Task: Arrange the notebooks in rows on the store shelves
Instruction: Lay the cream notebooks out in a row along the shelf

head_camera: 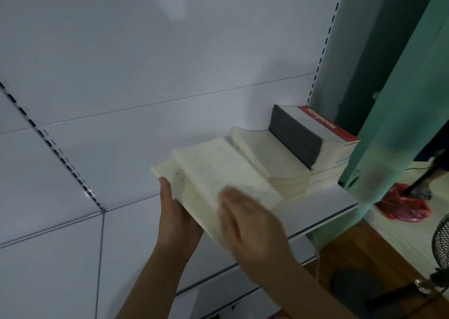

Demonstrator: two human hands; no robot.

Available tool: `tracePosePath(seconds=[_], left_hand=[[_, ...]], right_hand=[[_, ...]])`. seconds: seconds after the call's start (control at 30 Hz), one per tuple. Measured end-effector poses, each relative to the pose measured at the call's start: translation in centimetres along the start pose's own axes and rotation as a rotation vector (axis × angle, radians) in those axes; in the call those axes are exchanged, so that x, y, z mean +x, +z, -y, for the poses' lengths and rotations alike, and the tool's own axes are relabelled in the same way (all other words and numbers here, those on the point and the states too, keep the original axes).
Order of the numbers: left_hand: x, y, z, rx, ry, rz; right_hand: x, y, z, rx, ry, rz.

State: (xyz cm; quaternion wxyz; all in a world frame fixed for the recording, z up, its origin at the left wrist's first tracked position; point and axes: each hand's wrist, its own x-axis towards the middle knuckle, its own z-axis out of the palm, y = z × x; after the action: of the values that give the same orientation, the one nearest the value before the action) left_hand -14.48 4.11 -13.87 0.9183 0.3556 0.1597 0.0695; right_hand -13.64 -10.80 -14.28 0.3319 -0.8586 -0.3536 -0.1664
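Observation:
A stack of cream-covered notebooks (213, 170) lies tilted over the white shelf (315, 206). My left hand (175, 211) grips its left side, thumb up along the edge and fingers under it. My right hand (247, 221), blurred by motion, rests flat on its near right corner with straight fingers. Behind it on the shelf lies another cream stack (264, 146). A taller stack of grey-spined notebooks with a red and white cover (320, 129) stands at the shelf's right end.
White shelf back panels (145, 75) with slotted uprights fill the left and top. A teal wall (393, 124) borders the shelf on the right. Below right are a wooden floor (352, 253), a red plastic bag (403, 204) and a black wire-mesh basket (441, 243).

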Motion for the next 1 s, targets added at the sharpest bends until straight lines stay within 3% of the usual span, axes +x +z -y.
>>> tracePosePath(seconds=[0.1, 0.27, 0.43, 0.57, 0.8, 1.0], left_hand=[[-0.2, -0.7, 0.2, 0.079, 0.010, -0.090], [-2.6, -3.7, -0.1, 0.189, 0.041, -0.246], [-6.8, -7.2, -1.4, 0.252, 0.005, -0.355], [-11.1, -10.5, -3.1, 0.260, 0.039, -0.482], [-23.8, -21.8, -7.5, 0.434, 0.166, -0.619], [-35.9, -31.6, -13.5, 0.640, 0.232, -0.623]], right_hand=[[-1.4, 2.2, 0.3, 0.075, -0.110, 0.251], [2.4, 1.5, -2.5, 0.133, 0.192, 0.187], [5.6, 4.8, 0.3, 0.677, 0.453, 0.458], [5.0, 8.4, 5.9, 0.870, 0.431, 0.497], [2.7, 14.5, 20.3, 1.115, 0.453, 0.513], [0.1, 20.7, 34.9, 1.256, 0.465, 0.549]])
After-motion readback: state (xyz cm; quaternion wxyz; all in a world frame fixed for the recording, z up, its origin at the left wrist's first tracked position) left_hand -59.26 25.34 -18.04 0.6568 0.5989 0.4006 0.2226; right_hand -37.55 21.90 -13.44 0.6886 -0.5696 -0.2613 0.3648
